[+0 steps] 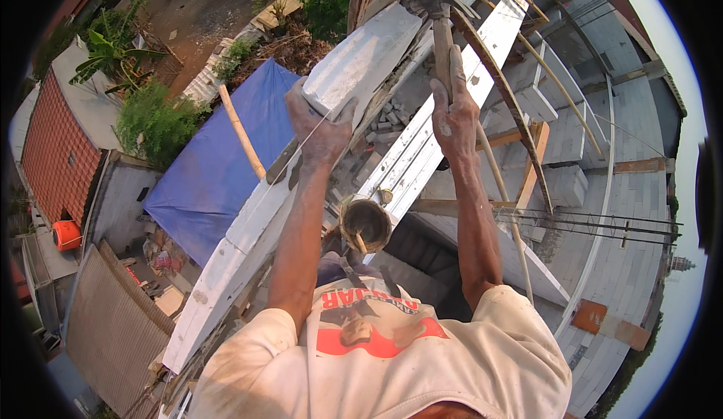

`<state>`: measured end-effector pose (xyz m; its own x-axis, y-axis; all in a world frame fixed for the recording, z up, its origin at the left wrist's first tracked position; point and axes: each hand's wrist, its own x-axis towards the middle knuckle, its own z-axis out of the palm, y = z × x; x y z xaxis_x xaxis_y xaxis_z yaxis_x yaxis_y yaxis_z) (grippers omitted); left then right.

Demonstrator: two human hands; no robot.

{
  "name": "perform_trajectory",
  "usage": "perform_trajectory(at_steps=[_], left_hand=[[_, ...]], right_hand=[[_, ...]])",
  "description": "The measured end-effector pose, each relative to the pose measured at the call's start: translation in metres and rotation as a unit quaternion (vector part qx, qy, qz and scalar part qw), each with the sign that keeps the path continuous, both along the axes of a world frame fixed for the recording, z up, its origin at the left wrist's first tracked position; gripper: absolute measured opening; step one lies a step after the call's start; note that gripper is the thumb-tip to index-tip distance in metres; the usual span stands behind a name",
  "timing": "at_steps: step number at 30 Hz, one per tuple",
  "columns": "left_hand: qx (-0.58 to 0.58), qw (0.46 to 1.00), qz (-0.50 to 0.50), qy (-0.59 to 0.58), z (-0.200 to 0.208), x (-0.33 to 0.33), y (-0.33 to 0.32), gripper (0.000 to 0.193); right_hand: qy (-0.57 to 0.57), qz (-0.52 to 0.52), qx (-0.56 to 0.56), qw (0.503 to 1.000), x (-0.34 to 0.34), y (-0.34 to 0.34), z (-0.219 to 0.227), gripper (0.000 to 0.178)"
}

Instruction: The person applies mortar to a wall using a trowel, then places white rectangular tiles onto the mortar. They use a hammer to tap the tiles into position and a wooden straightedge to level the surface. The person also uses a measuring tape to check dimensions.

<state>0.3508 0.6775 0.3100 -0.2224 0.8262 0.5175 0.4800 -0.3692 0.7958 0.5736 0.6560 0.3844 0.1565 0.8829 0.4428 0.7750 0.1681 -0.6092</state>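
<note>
My left hand (320,129) grips the near end of a long white lightweight concrete block (365,61), its fingers and thumb spread round the two sides. That block lies along the top of the wall, pointing away from me. In my right hand (456,125) is a hammer (443,51), held by its wooden handle. The hammer's metal head is up beside the block's far end, and I cannot tell whether they touch. A thin string passes close by my left hand. Below and between my forearms is a bucket (366,225) with a stick-like handle in it.
The white wall top (215,272) runs diagonally on the left, high above the ground. Beyond it hang a blue tarp (226,170) and a bamboo pole (241,133). Long white beams (422,144), wooden props (531,166) and thin steel bars (602,223) stand or stretch to the right.
</note>
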Motion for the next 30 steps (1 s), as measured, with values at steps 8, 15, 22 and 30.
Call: perform_trajectory(at_steps=[8,15,22,30], left_hand=[[0.021,1.000,-0.004,-0.006,-0.006,0.001,0.003,0.088],[0.034,0.999,-0.013,0.013,-0.014,-0.001,0.007,0.089],[-0.009,1.000,-0.010,0.022,-0.001,-0.004,0.005,0.088],[-0.007,0.996,-0.035,0.078,-0.001,-0.010,0.009,0.086]], right_hand=[[-0.009,0.019,0.046,0.999,-0.010,-0.012,-0.004,0.066],[-0.034,0.047,0.027,0.998,-0.008,-0.018,-0.005,0.072],[0.217,0.036,-0.051,0.974,-0.027,-0.059,-0.017,0.071],[0.676,-0.053,-0.078,0.731,-0.106,-0.101,-0.084,0.047]])
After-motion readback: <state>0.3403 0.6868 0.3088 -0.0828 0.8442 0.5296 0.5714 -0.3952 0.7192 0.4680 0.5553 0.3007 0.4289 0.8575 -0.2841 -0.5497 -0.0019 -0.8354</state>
